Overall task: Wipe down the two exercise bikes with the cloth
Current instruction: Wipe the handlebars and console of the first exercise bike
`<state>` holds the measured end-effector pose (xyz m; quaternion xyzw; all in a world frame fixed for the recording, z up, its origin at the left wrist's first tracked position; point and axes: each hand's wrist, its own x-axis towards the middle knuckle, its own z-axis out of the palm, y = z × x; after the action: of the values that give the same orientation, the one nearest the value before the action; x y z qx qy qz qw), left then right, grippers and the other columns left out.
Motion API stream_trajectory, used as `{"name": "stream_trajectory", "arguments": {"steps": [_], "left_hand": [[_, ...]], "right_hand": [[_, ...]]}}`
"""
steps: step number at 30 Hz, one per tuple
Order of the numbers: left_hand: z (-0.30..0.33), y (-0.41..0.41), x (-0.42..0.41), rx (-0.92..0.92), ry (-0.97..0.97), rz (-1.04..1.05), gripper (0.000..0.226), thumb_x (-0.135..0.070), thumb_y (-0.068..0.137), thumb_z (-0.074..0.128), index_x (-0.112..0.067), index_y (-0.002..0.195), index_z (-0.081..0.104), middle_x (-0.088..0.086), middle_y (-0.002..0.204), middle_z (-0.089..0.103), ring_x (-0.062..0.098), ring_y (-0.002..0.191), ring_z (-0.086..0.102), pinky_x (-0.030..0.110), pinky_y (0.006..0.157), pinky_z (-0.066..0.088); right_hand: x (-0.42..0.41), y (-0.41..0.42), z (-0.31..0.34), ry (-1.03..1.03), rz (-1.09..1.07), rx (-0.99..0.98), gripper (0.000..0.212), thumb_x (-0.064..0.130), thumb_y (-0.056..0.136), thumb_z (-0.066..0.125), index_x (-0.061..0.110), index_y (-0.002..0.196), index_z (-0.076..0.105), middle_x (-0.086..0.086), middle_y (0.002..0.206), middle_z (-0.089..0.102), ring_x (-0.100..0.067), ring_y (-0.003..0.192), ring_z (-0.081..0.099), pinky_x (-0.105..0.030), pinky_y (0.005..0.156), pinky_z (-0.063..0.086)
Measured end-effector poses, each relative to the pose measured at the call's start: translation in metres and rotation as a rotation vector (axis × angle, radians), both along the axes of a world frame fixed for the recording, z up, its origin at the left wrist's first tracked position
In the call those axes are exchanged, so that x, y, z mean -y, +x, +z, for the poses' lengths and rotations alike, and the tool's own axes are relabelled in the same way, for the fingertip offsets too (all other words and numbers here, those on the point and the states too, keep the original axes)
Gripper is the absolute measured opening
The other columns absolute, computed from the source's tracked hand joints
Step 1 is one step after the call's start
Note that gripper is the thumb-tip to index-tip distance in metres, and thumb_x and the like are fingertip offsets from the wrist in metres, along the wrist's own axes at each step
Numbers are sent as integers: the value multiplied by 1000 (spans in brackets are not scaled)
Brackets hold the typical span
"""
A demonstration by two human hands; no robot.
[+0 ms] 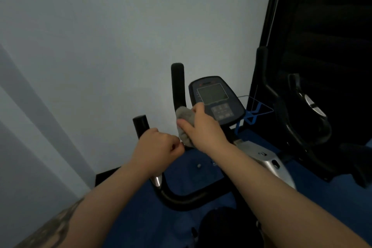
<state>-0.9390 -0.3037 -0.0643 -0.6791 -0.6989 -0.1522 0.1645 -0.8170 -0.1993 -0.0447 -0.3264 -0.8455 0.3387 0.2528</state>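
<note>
the near exercise bike (267, 164) stands close against a pale wall (100, 36), its handlebars nearly touching the wall's surface, so little open room shows on the left. on the right a second exercise bike (298, 119) stands just beside it, dark against a black panel (322, 16), with a narrow strip of blue floor (322, 183) between the two frames. a thin blue wire rack (254, 111) sits in that gap at console height.

the near bike has a silver body, a black curved handlebar (187, 197) and two upright black grips, the taller one (178, 84) rising beside the console (217, 99). the console is dark blue with a grey screen and a button pad below it. the second bike is too dark to read in detail beyond its black bars and a shiny silver part.

the cloth (184, 125) is grey and bunched, wrapped round the base of the taller grip, at the console's left edge.

the right hand (203, 129) grasps the cloth, thumb on the near side and fingers curled over the top against the grip. the left hand (159, 149) is clenched round the shorter grip (141, 125) of the handlebar, knuckles just beside the cloth's lower end.
</note>
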Motion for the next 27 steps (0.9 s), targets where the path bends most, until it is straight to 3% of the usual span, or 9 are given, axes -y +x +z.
{"name": "stream_trajectory", "arguments": {"steps": [7, 10, 14, 17, 22, 27], "left_hand": [[1, 8, 1, 38, 30, 60, 52, -18, 85, 65, -21, 46, 31, -9, 40, 26, 12, 37, 18, 33, 62, 44], [-1, 18, 6, 134, 104, 124, 48, -17, 88, 64, -18, 47, 38, -7, 41, 32, 14, 38, 24, 34, 65, 43], [-15, 63, 11, 347, 209, 252, 46, -24, 88, 61, -20, 46, 44, -8, 41, 42, 17, 40, 44, 27, 49, 26], [-31, 94, 16, 422, 96, 318, 41, -35, 91, 52, -20, 52, 51, -9, 47, 47, 12, 46, 48, 26, 47, 27], [-43, 105, 18, 237, -119, 514, 42, -42, 94, 41, -24, 57, 44, -9, 55, 44, 8, 51, 47, 28, 49, 28], [-46, 108, 12, 253, -181, 614, 39, -42, 93, 38, -24, 60, 49, -9, 56, 45, 6, 49, 41, 28, 46, 24]], "right_hand": [[-18, 70, -19, -72, 208, 77, 29, 46, 89, 62, 41, 97, 35, 9, 92, 63, -7, 80, 64, -31, 69, 56], [-24, 68, -11, -166, 269, 83, 30, 46, 89, 63, 34, 103, 39, 6, 97, 63, -10, 87, 65, -34, 76, 57], [-11, 54, -9, -189, 193, -30, 35, 45, 89, 63, 23, 108, 44, 0, 101, 65, -15, 92, 64, -44, 84, 55], [0, 72, -25, -185, 182, -90, 32, 41, 93, 58, 25, 114, 39, 3, 105, 63, -13, 94, 64, -46, 85, 55], [1, 111, -45, -115, 142, -42, 25, 42, 94, 55, 39, 108, 34, 8, 103, 53, -8, 94, 55, -31, 74, 51], [-7, 89, -28, -109, 200, 79, 33, 49, 94, 53, 28, 116, 39, -2, 107, 62, -24, 104, 56, -47, 89, 49]]}}
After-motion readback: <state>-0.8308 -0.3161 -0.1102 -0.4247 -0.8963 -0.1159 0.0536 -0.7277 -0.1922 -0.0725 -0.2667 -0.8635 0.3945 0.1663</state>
